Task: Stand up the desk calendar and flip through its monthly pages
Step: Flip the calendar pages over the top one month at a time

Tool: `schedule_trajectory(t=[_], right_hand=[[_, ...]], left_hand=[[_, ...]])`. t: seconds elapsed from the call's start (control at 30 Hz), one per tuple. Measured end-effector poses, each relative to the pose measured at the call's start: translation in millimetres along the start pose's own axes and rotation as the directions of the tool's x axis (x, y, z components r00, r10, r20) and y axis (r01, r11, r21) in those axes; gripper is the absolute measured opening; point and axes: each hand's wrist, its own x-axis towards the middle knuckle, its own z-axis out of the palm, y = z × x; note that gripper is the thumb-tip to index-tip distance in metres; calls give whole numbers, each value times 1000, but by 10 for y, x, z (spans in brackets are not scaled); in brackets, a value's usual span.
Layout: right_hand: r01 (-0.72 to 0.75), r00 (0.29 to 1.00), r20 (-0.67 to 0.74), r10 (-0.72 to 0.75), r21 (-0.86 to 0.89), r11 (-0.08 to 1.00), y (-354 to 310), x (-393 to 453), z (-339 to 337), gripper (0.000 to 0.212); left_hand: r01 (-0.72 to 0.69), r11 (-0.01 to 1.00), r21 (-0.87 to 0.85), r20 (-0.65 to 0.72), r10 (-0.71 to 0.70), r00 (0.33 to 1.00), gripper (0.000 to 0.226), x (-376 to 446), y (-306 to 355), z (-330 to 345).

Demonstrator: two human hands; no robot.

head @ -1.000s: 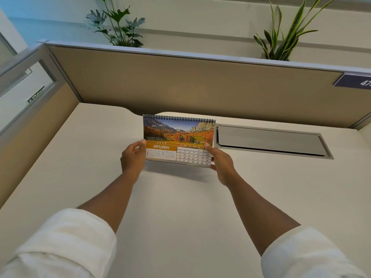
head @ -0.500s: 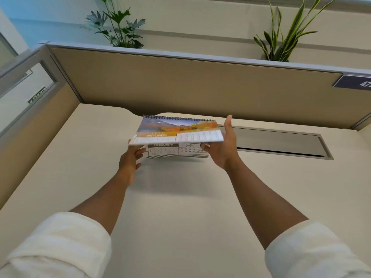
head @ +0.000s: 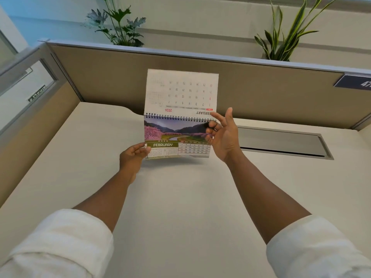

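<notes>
The spiral-bound desk calendar stands above the pale desk, showing the February page with pink blossom trees. The flipped January page rises straight up above the wire binding, its white back printed upside down. My left hand grips the calendar's lower left corner, thumb on the front. My right hand is at the right edge near the binding, fingers spread and loosely curled, touching the raised page's corner without a firm hold.
A beige cubicle partition runs behind the desk, with a side panel at left. A grey cable-tray lid is set into the desk at right. Two potted plants stand beyond the partition.
The January page has swung from half-lifted to fully upright above the binding, exposing February. My right hand let the page edge go and opened beside the binding.
</notes>
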Motion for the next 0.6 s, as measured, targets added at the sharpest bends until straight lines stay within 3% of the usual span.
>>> schedule_trajectory(t=[0.17,0.37,0.6], right_hand=[[8,991,-134,-14,-44,999,109,-21,-103,46],[-119,940,-341,16,-281,952,309,-50,-255,41],[-230,926,-374,56,-438,869,425,-101,-359,40]], left_hand=[[32,999,16,-50,-31,998,21,2,-2,-8],[39,998,50,-47,-37,998,29,0,12,6],[48,998,41,-22,-47,999,32,-29,2,-2]])
